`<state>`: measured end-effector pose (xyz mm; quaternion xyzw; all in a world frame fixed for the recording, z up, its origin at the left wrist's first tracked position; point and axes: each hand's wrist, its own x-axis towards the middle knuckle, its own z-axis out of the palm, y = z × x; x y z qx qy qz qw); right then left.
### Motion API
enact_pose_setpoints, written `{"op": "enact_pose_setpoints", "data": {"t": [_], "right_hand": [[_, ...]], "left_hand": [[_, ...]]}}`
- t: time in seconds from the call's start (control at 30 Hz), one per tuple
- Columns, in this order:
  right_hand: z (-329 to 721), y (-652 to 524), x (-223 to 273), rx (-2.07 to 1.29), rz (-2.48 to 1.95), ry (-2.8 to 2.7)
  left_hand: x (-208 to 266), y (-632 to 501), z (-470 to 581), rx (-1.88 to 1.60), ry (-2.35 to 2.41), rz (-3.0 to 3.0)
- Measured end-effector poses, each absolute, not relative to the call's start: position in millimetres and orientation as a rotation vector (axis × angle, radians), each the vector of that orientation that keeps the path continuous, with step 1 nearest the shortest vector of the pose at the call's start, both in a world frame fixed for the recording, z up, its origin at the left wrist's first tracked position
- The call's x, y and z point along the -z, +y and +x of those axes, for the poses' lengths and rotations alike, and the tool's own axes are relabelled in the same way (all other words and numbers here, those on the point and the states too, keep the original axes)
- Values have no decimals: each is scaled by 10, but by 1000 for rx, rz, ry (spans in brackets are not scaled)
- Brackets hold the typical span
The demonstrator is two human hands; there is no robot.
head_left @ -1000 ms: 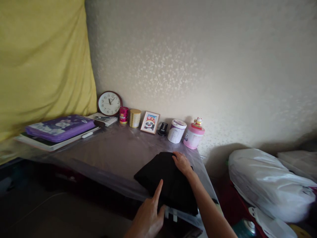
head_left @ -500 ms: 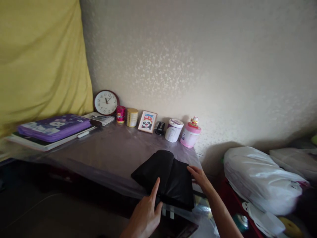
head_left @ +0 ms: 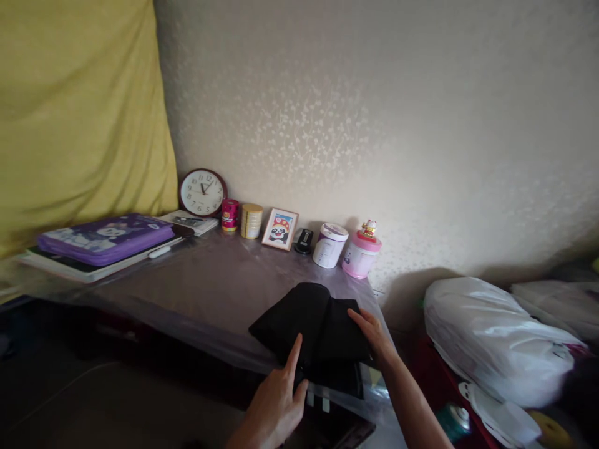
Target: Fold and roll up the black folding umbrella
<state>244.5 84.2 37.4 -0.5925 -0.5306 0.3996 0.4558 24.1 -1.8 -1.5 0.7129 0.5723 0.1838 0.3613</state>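
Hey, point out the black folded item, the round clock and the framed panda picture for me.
Black folded item (head_left: 322,332): head view, middle of its upper surface.
Round clock (head_left: 203,193): head view, middle of its dial.
Framed panda picture (head_left: 279,229): head view, on the panda print.

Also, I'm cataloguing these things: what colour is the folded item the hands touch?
The folded item is black; the head view, the only one, shows it best.

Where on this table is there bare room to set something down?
Bare: the middle of the brown plastic-covered table, between the flat purple zippered case and the folded black fabric. Crowded: the wall side, from the round white-faced clock to the pink-lidded jar, and the near right, around the fabric, left hand and right hand.
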Motion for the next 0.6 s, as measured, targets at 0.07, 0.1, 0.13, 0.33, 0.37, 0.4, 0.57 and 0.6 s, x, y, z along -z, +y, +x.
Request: {"op": "enact_pose_setpoints", "data": {"t": [0.07,0.1,0.13,0.33,0.37,0.4,0.57,0.6], "right_hand": [[2384,838,-452,-1087,-1408,-1230],[2350,842,-484,-1128,-1384,-1197],[2313,849,-510,-1136,-1366,-1176],[2077,994,-584,-1147,-1225,-1148],[2041,1032,-588,-1144,-1222,-1155],[2005,1072,-589,-1134,-1226,-1162],[1809,1234,-528,-1094,-1240,-1186],[1767,1255,-500,-1108,-1239,-1183]], "left_hand": [[6,-16,240,-466,1469,1826],[3,-16,240,-471,1466,1823],[3,-15,240,-478,1463,1820],[4,2,189,-564,1410,1725],[2,6,170,-603,1381,1692],[0,10,150,-636,1342,1657],[54,37,89,-733,1129,1549],[78,44,91,-742,1120,1559]]}}
